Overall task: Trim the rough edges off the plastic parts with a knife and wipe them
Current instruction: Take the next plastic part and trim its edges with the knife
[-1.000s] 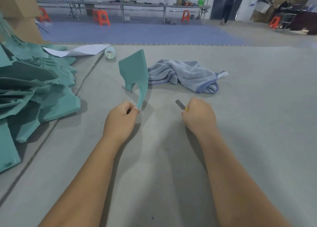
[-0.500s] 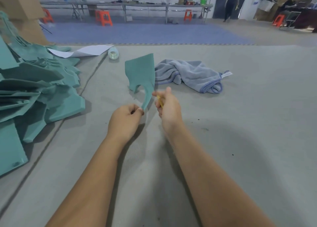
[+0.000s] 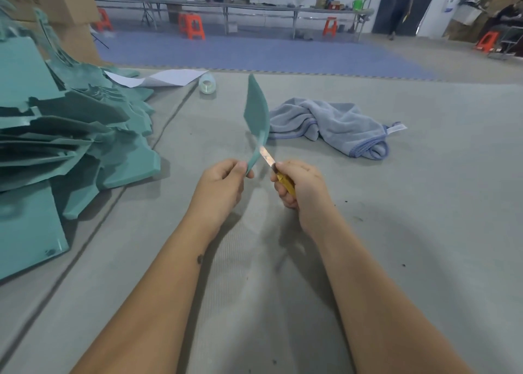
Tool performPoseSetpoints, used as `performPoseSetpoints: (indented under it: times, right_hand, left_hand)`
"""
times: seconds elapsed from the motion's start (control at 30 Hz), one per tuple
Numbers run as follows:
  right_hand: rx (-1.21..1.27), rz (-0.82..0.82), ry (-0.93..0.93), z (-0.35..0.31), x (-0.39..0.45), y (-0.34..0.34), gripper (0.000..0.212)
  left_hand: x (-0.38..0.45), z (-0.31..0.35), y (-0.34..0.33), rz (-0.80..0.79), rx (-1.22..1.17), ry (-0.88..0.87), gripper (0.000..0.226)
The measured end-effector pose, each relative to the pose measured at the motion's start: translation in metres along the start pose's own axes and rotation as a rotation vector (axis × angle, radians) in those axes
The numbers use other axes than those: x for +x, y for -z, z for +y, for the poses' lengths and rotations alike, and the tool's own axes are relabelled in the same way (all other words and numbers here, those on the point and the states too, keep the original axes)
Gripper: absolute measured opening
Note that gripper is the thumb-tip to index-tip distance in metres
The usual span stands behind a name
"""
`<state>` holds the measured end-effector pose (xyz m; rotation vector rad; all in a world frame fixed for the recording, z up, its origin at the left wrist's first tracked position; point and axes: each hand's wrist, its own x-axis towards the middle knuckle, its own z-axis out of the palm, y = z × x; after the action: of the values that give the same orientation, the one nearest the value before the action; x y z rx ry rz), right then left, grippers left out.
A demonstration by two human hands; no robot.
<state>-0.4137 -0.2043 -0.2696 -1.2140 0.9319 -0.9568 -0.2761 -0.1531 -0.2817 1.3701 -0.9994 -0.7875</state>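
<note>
Left hand (image 3: pixel 219 185) pinches teal part (image 3: pixel 256 113); right hand (image 3: pixel 301 185) grips knife (image 3: pixel 276 170).

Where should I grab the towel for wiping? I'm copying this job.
Probably by the raised bunched folds at the middle of the towel, coming from above with the hands; it lies crumpled on the mat, so the humps give more to pinch than the flat edges.
</note>
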Motion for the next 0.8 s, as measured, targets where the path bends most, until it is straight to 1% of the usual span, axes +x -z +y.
performPoseSetpoints:
  times: [0.07, 0.13, 0.2, 0.3, 0.43, 0.57, 0.8]
  right_hand:
    - [-0.016, -0.047, 0.000, 0.000, -0.001, 0.001, 0.034]
    - [-0.051, -0.063, 0.008, 0.001, 0.000, 0.001, 0.038]
    - [-0.108, -0.054, 0.011, 0.002, 0.001, 0.002, 0.040]
    - [-0.182, -0.058, 0.045, 0.005, 0.003, 0.003, 0.036]
    - [-0.262, -0.035, 0.100, 0.006, 0.004, 0.005, 0.034]
    - [-0.327, -0.008, 0.144, 0.006, 0.003, 0.004, 0.037]
    - [-0.355, 0.052, 0.182, 0.009, 0.006, 0.001, 0.038]
  left_hand:
    - [-0.002, -0.001, -0.001, -0.045, 0.040, -0.013, 0.036]
    - [-0.003, -0.002, -0.003, -0.067, 0.056, -0.019, 0.037]
    - [-0.003, -0.002, -0.004, -0.064, 0.054, -0.022, 0.035]
    - [-0.002, -0.002, -0.001, -0.057, 0.070, -0.021, 0.034]
    - [0.000, -0.001, 0.004, -0.104, 0.086, -0.017, 0.033]
    - [0.001, 0.000, 0.009, -0.153, 0.088, -0.008, 0.032]
    - [0.002, 0.000, 0.013, -0.173, 0.095, 0.001, 0.031]
